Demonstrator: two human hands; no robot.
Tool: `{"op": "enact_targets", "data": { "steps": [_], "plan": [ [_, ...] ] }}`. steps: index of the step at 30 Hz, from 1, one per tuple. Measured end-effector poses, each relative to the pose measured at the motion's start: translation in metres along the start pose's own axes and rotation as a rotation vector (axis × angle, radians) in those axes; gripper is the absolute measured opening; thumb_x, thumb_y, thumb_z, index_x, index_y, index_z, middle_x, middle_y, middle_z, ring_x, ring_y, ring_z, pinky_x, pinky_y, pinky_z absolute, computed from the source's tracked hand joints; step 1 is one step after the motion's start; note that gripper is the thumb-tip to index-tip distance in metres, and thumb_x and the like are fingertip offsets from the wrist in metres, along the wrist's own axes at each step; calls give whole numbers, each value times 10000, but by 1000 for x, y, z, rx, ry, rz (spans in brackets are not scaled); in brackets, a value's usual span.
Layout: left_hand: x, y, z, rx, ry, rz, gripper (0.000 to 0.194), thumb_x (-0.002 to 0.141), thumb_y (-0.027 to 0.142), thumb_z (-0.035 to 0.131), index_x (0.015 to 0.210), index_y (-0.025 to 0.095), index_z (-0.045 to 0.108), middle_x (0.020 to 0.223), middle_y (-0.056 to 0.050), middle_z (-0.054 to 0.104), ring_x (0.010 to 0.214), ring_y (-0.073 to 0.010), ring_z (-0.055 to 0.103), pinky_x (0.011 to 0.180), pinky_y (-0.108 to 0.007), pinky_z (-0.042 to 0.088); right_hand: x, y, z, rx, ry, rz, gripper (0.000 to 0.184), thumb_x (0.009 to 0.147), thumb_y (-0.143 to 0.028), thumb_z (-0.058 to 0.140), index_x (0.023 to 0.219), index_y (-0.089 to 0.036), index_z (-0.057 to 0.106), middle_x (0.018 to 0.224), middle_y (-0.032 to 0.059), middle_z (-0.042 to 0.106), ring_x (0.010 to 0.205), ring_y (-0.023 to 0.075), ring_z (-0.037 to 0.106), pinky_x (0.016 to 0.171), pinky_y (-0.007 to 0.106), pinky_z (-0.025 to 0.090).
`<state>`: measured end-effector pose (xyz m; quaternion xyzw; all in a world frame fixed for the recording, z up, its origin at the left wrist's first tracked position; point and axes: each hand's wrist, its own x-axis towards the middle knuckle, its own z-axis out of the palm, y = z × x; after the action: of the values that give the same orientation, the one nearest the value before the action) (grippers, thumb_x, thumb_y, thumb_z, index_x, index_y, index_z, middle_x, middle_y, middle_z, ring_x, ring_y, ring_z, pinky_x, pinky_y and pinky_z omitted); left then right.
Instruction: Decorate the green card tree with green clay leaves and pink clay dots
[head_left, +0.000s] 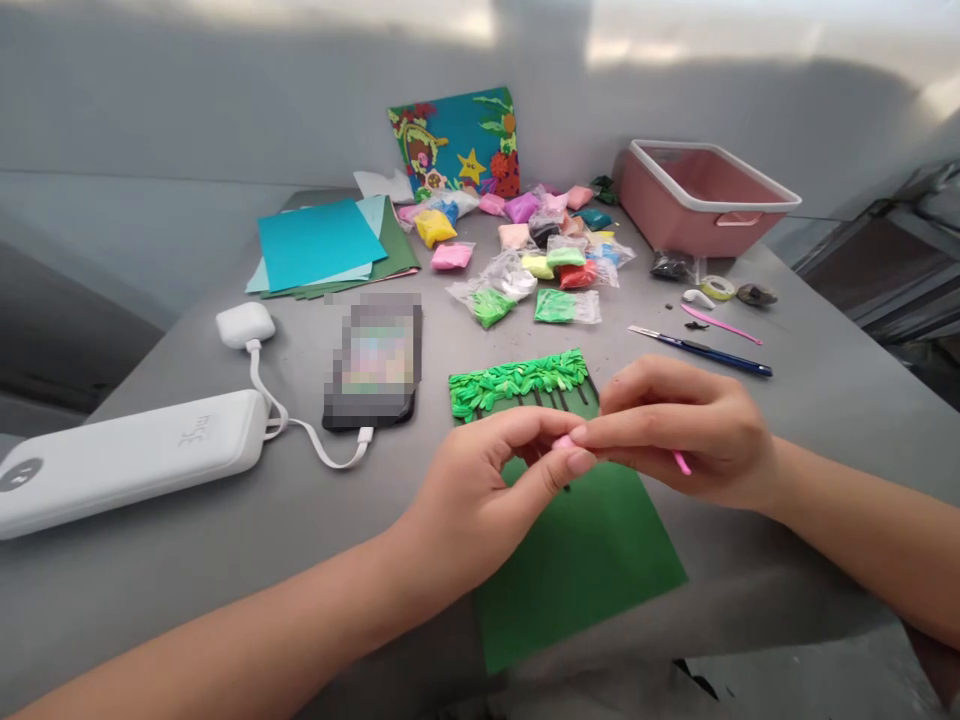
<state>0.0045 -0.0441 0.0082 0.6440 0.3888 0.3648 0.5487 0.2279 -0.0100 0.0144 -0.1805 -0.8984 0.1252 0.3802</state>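
Note:
Both hands meet above a dark green card lying on the grey table. My left hand is closed in a pinch, thumb and fingertips pressed together against the right hand's fingertips. My right hand is closed on a thin pink tool, whose end sticks out below the palm. Whether a bit of clay sits between the fingertips is hidden. The far edge of the card carries a band of small light green clay leaves above dark strips.
Several bags of coloured clay lie behind the card, with a colourful clay picture and a pink bin. Coloured paper sheets, a phone, white power bank and earbud case are left. A blue brush lies right.

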Motion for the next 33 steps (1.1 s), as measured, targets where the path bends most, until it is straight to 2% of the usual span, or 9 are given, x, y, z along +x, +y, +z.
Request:
{"op": "enact_targets", "data": {
  "steps": [5, 11, 14, 18, 24, 27, 30, 33],
  "plan": [
    [0, 2, 0, 84, -35, 25, 226, 995, 354, 596, 1046, 178, 728, 940, -43, 760, 840, -168, 673, 745, -286, 521, -1, 0, 0, 26, -18, 0, 179, 956, -83, 627, 1077, -203, 680, 947, 29, 610, 801, 96, 636, 725, 217, 572],
    [-1, 3, 1, 61, -18, 24, 232, 1011, 363, 553, 973, 175, 683, 859, -32, 690, 835, -177, 677, 735, -300, 517, -1, -1, 2, 63, -39, 18, 192, 976, -42, 532, 1073, -180, 624, 958, 49, 612, 830, 109, 622, 736, 227, 572],
    [-1, 0, 2, 34, -20, -6, 234, 1004, 366, 574, 1033, 172, 702, 892, -40, 718, 853, -180, 681, 764, -305, 526, -2, -3, 2, 12, -8, 26, 211, 962, -41, 572, 1103, -177, 651, 963, 48, 618, 830, 106, 641, 745, 224, 580],
    [0, -3, 2, -38, -16, -35, 219, 994, 360, 610, 1055, 185, 727, 963, -38, 758, 895, -173, 688, 803, -291, 538, -3, -4, 0, -53, 25, 33, 256, 944, -100, 658, 1156, -235, 704, 942, 32, 631, 782, 112, 654, 700, 246, 592],
    [-2, 2, 2, -108, -21, -74, 178, 987, 342, 632, 995, 205, 744, 975, -9, 781, 917, -144, 701, 813, -243, 538, 0, -5, -5, -57, -22, 27, 304, 924, -234, 733, 1221, -294, 710, 908, 23, 654, 722, 123, 658, 666, 261, 603],
    [-1, 2, 2, -95, -33, -61, 169, 982, 343, 641, 986, 212, 746, 971, 1, 784, 905, -133, 702, 812, -233, 537, 0, -7, -5, -39, 0, 50, 272, 940, -168, 699, 1176, -302, 713, 898, 17, 651, 726, 120, 661, 661, 252, 596],
    [-1, 1, 2, -71, -34, -33, 174, 987, 349, 628, 989, 208, 730, 944, -4, 767, 893, -141, 700, 807, -252, 541, 0, -6, -2, 7, 15, 57, 228, 947, -97, 656, 1103, -257, 696, 912, 27, 642, 738, 113, 655, 656, 245, 583],
    [0, 1, 3, -36, -10, -56, 178, 989, 350, 616, 997, 197, 707, 942, -17, 746, 896, -152, 693, 818, -272, 541, -2, -2, 0, 87, 108, 113, 199, 954, -81, 610, 1069, -240, 647, 881, 26, 639, 771, 129, 644, 675, 268, 568]
  ]
}}
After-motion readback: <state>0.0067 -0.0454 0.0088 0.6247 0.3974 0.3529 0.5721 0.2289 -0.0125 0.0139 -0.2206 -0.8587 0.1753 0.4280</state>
